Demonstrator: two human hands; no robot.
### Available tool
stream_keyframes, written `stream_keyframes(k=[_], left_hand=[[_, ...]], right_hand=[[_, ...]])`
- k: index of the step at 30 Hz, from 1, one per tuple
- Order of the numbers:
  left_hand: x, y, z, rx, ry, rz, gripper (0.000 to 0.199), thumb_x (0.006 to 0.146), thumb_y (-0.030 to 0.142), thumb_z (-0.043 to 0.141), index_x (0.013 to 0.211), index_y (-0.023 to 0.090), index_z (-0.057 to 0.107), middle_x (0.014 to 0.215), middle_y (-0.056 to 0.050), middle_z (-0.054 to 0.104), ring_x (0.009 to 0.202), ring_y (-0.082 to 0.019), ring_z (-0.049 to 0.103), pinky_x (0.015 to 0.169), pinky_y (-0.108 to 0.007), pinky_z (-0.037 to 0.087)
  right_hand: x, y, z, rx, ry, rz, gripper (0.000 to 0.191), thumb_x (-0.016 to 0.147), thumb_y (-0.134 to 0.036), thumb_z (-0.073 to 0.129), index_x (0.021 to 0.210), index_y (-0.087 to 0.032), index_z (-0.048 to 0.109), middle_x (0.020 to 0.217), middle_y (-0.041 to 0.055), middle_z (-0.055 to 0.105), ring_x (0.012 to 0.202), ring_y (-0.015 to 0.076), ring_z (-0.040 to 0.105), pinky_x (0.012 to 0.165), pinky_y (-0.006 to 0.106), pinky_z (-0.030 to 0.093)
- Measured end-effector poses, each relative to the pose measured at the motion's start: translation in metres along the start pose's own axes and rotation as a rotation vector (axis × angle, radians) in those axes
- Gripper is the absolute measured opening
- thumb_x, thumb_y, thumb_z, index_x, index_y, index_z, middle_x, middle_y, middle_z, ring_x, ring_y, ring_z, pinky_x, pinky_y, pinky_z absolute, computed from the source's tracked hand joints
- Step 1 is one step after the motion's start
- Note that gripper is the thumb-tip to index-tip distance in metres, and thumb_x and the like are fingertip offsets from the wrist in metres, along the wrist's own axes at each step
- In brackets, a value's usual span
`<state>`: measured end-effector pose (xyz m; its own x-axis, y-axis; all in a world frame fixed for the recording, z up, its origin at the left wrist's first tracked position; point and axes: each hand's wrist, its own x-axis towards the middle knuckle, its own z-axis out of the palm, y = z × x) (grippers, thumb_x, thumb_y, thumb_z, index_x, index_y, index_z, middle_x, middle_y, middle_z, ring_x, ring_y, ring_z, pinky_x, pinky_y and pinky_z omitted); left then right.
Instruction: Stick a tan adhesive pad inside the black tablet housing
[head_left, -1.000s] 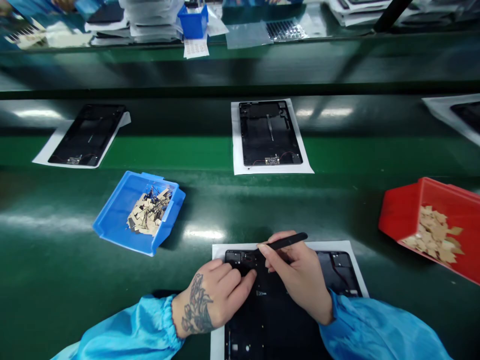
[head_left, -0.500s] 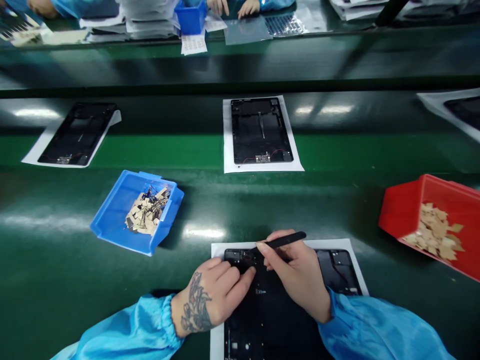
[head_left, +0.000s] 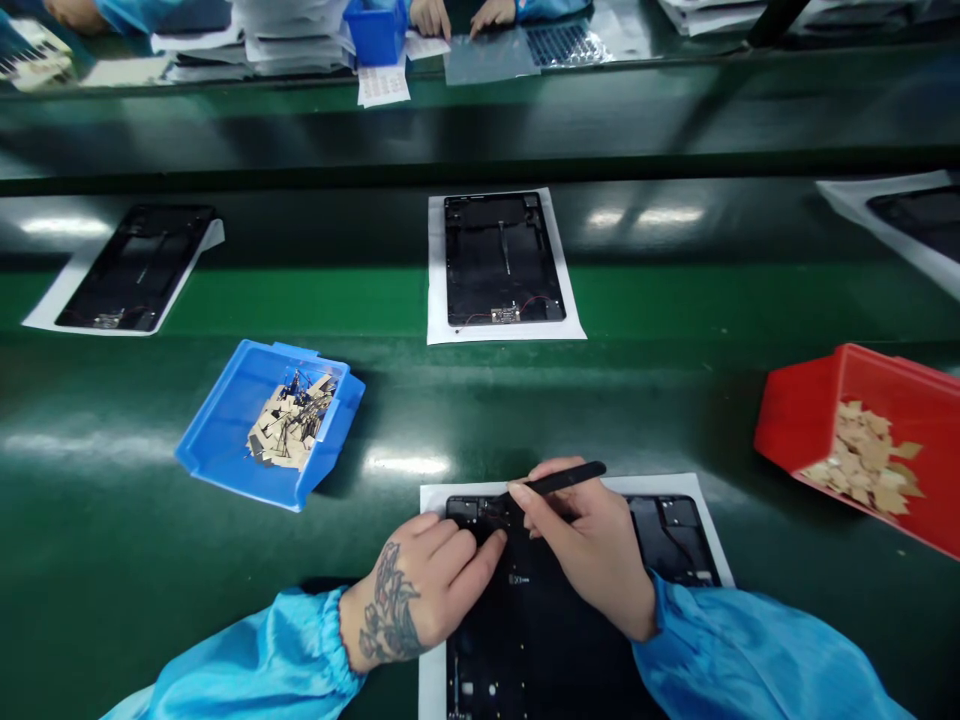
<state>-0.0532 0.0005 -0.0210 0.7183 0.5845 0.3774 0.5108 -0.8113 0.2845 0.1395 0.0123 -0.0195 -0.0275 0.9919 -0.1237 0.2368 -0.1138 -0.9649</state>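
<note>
A black tablet housing [head_left: 555, 640] lies on a white sheet [head_left: 433, 690] in front of me, partly covered by my hands. My right hand [head_left: 589, 545] pinches black tweezers [head_left: 566, 478], their tip pointing down and left at the housing's far left corner. My left hand [head_left: 427, 590], tattooed on its back, rests on the left side of the housing with its fingers curled and the index finger reaching close to the tweezer tip. Whatever lies under the left fingertips is hidden.
A blue bin [head_left: 225, 440] with small pale and dark strips stands left; a red bin [head_left: 795, 420] with tan pieces stands right. Beyond, tablet housings [head_left: 502, 255] on sheets lie along a green belt [head_left: 300, 300]. A co-worker's hands [head_left: 491, 14] show across the line.
The housings on the belt have shifted left relative to the bins. My two hands and the tweezers keep nearly the same pose over the near housing.
</note>
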Motion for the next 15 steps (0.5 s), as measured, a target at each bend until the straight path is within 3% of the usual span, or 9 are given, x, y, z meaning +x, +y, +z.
stream_keyframes(k=[6,15], left_hand=[[0.0015,0.0025,-0.0029,-0.03,0.014,-0.046,0.023,0.088,0.012,0.055,0.109,0.003,0.06,0.067,-0.005,0.052,0.059,-0.018,0.046,0.05,-0.033,0.034],[-0.0041,0.004,-0.0015,-0.017,-0.05,-0.103,0.018,0.089,0.02,0.055,0.099,0.005,0.061,0.071,-0.006,0.053,0.062,-0.02,0.047,0.054,-0.036,0.037]], right_hand=[[-0.0016,0.0023,-0.0001,-0.021,0.002,0.0,0.011,0.089,-0.031,0.063,0.088,-0.021,0.057,0.069,-0.0032,0.061,0.057,0.0125,0.06,0.054,0.021,0.049],[-0.0021,0.0035,0.0007,-0.023,0.016,-0.028,0.012,0.089,-0.031,0.063,0.089,-0.021,0.056,0.066,-0.0038,0.059,0.055,0.013,0.059,0.052,0.022,0.049]])
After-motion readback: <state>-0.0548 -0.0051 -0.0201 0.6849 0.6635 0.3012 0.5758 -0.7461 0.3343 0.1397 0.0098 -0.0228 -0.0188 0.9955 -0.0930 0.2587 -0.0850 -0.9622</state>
